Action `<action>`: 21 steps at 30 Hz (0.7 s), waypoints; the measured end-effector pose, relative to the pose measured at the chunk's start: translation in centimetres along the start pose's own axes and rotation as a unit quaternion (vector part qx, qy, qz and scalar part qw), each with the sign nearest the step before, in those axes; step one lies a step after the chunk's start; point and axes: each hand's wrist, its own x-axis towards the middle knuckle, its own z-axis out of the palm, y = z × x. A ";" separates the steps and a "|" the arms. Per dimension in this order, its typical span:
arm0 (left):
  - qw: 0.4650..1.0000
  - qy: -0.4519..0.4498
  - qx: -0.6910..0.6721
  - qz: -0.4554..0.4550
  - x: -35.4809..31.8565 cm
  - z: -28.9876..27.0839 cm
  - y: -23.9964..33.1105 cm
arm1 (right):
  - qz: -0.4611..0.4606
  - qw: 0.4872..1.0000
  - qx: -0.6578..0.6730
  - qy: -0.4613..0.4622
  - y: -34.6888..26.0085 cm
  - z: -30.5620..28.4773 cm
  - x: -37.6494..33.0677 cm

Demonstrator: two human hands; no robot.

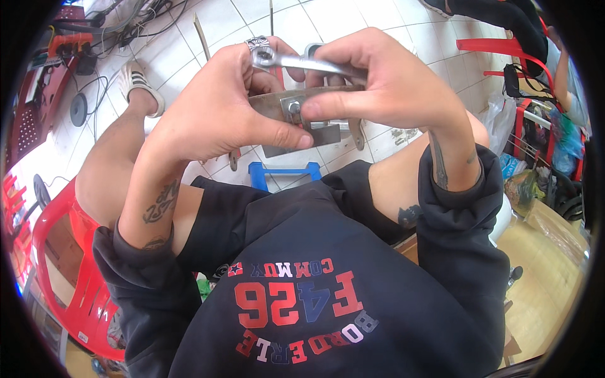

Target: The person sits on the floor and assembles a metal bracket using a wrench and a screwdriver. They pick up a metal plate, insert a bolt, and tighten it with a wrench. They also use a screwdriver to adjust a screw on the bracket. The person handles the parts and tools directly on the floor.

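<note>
In front of me, my left hand (214, 104) is closed round the left end of a grey metal bracket (328, 101), its thumb stretched along the near face. A hex bolt (293, 108) sticks out from a small plate on that face. My right hand (387, 82) has a shiny combination wrench (302, 63) tucked in its fingers, the ring end pointing left above the bracket. The right thumb rests against the bracket beside the bolt. The fingers behind the bracket are mostly hidden, as is the wrench's other end.
Below the bracket stands a blue frame (287, 171) on the tiled floor. A red plastic chair (60, 290) is at my left. Cables and a red perforated metal piece (38, 116) lie at far left. On the right are another person's arm, a red chair (495, 46) and plastic bags (501, 116).
</note>
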 end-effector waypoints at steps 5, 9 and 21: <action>0.998 0.067 -0.020 0.006 -0.2 -0.5 1.2 | 0.022 0.996 0.086 -0.006 0.1 -0.3 0.2; 0.923 0.328 -0.111 0.170 1.0 -1.3 0.5 | 0.022 0.981 0.159 0.107 -1.0 -0.6 0.0; 0.944 0.154 -0.098 0.277 1.2 2.3 -0.1 | -0.113 0.860 0.333 0.369 -0.5 3.0 1.3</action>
